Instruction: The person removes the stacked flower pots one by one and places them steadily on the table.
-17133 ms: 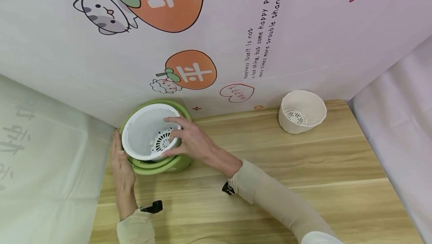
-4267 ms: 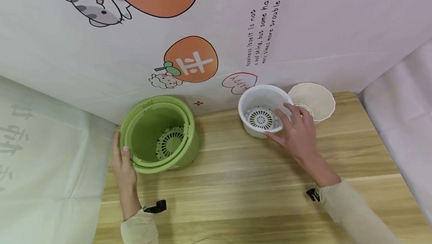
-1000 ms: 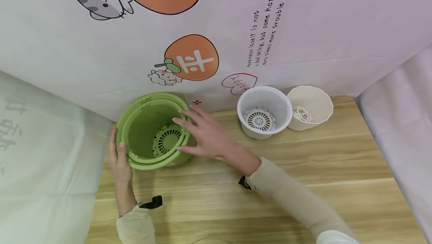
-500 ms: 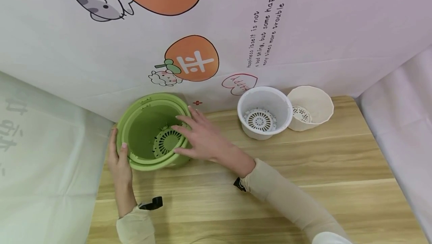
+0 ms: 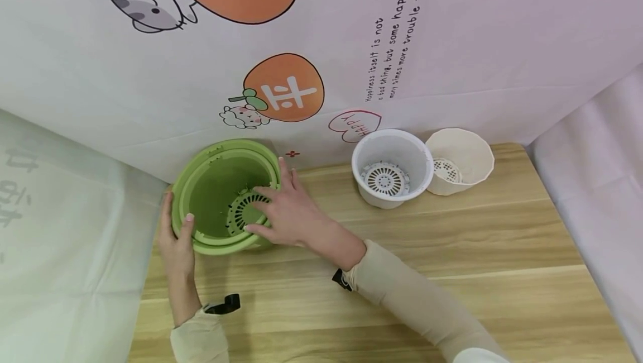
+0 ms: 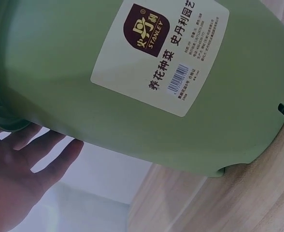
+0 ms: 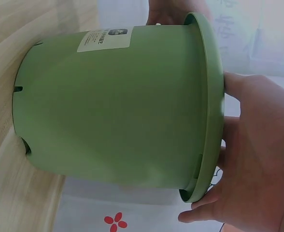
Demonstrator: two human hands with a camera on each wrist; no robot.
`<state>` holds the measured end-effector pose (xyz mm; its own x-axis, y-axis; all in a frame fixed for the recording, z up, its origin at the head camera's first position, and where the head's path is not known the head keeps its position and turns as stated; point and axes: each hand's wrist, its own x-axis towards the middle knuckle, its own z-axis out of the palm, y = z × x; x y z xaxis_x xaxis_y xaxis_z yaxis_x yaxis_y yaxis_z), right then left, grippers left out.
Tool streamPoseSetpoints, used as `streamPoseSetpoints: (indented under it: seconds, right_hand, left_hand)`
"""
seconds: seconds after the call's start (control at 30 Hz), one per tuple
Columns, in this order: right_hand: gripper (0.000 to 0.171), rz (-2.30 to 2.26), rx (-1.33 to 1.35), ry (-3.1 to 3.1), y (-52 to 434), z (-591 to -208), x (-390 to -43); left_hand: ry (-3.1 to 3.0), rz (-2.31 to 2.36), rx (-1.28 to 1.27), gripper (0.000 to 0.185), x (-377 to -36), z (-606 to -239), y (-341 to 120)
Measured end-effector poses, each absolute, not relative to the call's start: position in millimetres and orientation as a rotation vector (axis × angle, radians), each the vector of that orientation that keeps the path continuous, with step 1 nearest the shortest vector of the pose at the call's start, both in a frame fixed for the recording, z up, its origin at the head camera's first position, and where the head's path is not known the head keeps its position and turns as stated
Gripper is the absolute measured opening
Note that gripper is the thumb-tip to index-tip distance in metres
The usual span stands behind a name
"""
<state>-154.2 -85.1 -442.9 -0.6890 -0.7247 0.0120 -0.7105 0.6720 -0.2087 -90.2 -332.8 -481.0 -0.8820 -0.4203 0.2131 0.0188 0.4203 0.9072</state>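
At 9 o'clock on table: round green plastic pot (image 5: 211,198), mouth up
Sticker (image 6: 159,55): "STANLEY"
Left hand (image 5: 176,243): grips rim
Right hand (image 5: 281,215): grasps inner rim

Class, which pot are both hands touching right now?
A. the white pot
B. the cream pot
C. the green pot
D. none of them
C: the left hand and right hand both rest on the rim of the green pot; the white pot and cream pot stand apart, untouched.

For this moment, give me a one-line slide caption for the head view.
Both hands on nested green pots: left hand at the rim, right hand reaching inside; white pot and cream pot stand aside.
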Motion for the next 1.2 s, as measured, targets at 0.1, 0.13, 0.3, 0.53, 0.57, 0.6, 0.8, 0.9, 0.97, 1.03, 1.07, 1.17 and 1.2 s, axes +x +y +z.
streamPoseSetpoints:
  seconds: [0.1, 0.13, 0.3, 0.53, 0.57, 0.6, 0.8, 0.9, 0.97, 1.03, 1.07, 1.17, 1.2]
  right_hand:
    - [0.067, -0.287, -1.223, 2.801, -85.1, -442.4, -154.8]
    - [0.069, -0.276, -1.239, 2.800, -85.0, -442.5, -155.2]
    - [0.081, -0.214, -1.343, 2.784, -84.8, -443.4, -157.6]
    - [0.085, -0.140, -1.430, 2.828, -85.5, -446.7, -157.0]
    - [0.085, -0.130, -1.441, 2.841, -85.8, -447.5, -156.8]
    - [0.085, -0.127, -1.449, 2.853, -86.2, -448.2, -156.6]
    - [0.082, -0.175, -1.464, 2.898, -87.3, -451.8, -156.9]
    - [0.082, -0.226, -1.475, 2.904, -87.4, -453.4, -157.1]
    - [0.081, -0.253, -1.478, 2.910, -87.7, -454.7, -157.0]
    - [0.080, -0.272, -1.481, 2.917, -88.0, -456.1, -156.9]
    - [0.080, -0.281, -1.481, 2.921, -88.0, -456.8, -156.8]
    - [0.078, -0.323, -1.479, 2.925, -88.0, -458.4, -156.6]
    - [0.078, -0.340, -1.481, 2.925, -88.0, -459.0, -156.6]
  left_hand:
    - [-2.271, -1.453, 0.334, 0.058, -87.6, -468.7, -323.8]
    - [-2.273, -1.450, 0.333, 0.058, -86.7, -464.1, -320.4]
    - [-2.265, -1.468, 0.333, 0.058, -85.7, -457.8, -313.7]
    - [-2.285, -1.444, 0.363, 0.059, -89.1, -477.0, -328.2]
    - [-2.286, -1.442, 0.368, 0.059, -88.8, -477.1, -327.9]
    - [-2.287, -1.442, 0.371, 0.058, -88.5, -477.4, -328.0]
    - [-2.299, -1.429, 0.370, 0.057, -89.8, -481.7, -331.1]
    - [-2.291, -1.437, 0.366, 0.055, -89.2, -480.0, -330.0]
    - [-2.281, -1.446, 0.359, 0.054, -88.1, -474.7, -325.7]
    - [-2.269, -1.450, 0.345, 0.054, -86.8, -467.9, -320.2]
    - [-2.266, -1.448, 0.337, 0.053, -86.4, -464.6, -317.5]
    - [-2.261, -1.435, 0.323, 0.053, -85.4, -457.1, -311.0]
    - [-2.263, -1.431, 0.323, 0.053, -85.1, -455.7, -309.9]
